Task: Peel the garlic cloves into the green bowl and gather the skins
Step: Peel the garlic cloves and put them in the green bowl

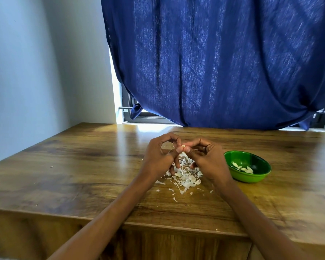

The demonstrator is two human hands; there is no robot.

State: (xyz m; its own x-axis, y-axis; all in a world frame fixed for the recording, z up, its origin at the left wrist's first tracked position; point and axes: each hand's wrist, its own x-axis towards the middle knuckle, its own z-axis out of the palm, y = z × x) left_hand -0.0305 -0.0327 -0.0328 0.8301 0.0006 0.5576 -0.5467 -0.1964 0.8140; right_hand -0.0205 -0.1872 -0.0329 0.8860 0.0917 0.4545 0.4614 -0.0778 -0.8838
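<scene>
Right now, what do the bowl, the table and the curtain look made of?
Bowl: glossy green, smooth, likely plastic or glazed ceramic; the shine alone cannot settle which. Table: brown wood grain under a semi-gloss finish that mirrors the window light, possibly laminate. Curtain: dark blue woven cloth, thin enough for daylight to glow through.

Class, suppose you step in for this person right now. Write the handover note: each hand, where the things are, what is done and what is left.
Left hand and right hand both pinch one garlic clove above the table, mid-peel.
Green bowl, right of the hands, holds several peeled cloves.
Skins lie scattered under the hands.
Left: finish this clove, drop it in the bowl, gather the skins.
</scene>
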